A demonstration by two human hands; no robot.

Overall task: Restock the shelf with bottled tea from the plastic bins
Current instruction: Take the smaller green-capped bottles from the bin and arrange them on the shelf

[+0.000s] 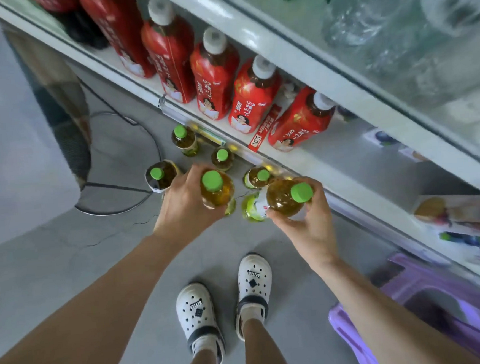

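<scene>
Grey concrete floor (52,254), cracked. White shelf (260,157) at right carries red-labelled bottles (214,77). Left hand (186,206) grips one green-capped tea bottle (216,189); right hand (308,222) grips another (287,196). Four more tea bottles (183,139) stand on the floor beside the shelf. Purple bin (444,309) lower right.

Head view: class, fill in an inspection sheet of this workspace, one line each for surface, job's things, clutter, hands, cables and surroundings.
Surface: grey concrete floor, cracked; white shelf partly bare to the right of the red bottles.
Job's things: two green-capped tea bottles in hand; four more green-capped bottles standing on the floor; purple bin at lower right.
Clutter: nothing seen.
Hands: left hand grips one tea bottle; right hand grips another, tilted.
Cables: black cable running across the floor.
Surroundings: red-labelled bottles in a row on the shelf; white clogs below.
</scene>
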